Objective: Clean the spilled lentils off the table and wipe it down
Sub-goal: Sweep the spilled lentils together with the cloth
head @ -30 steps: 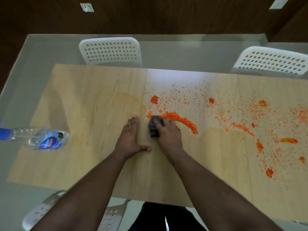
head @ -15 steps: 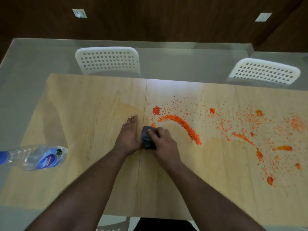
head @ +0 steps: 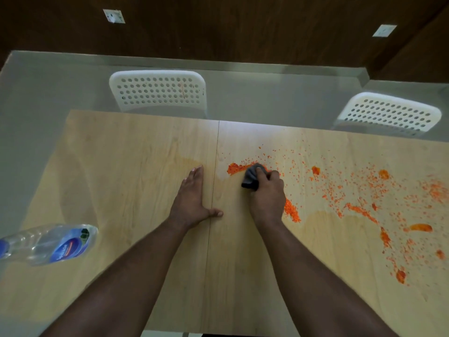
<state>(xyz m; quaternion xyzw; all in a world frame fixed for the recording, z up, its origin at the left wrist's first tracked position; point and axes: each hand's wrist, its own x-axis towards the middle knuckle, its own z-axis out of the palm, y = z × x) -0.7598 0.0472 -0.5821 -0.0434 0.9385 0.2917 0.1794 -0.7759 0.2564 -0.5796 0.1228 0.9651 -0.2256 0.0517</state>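
A clear bottle point(head: 52, 244) with a blue label lies on its side at the left. Two white perforated chairs point(head: 159, 91) point(head: 388, 114) stand at the far edge. Two wall sockets point(head: 114, 16) point(head: 384, 30) show behind.

Dim room, soft glare on far table point(head: 243, 132), wide-angle bending, mild blur

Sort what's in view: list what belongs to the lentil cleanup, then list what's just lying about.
In the job:
- spilled lentils
- dark cloth, gripped by the right hand
- left hand, flat on the table

Lying about:
- plastic water bottle, on its side at the left
- two white perforated chairs
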